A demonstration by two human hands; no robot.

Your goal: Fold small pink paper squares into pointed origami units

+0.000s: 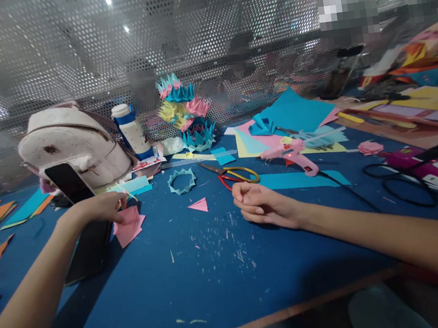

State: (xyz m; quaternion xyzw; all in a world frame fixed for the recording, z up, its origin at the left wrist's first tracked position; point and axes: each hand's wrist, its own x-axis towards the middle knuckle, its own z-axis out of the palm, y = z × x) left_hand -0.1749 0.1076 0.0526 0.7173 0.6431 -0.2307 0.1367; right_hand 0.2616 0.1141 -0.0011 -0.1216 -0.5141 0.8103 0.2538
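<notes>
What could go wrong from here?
The left hand, at the pink paper sheets, could bump the propped smartphone beside it. The glue gun has a red light on, so its tip may be hot and might burn skin or drip glue on nearby paper.

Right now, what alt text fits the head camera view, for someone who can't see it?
A left hand touches pink paper on a blue table; the right hand, loosely curled, is beside scissors. Beyond are a spiky paper ring, paper flowers, a glue gun and a backpack.
</notes>
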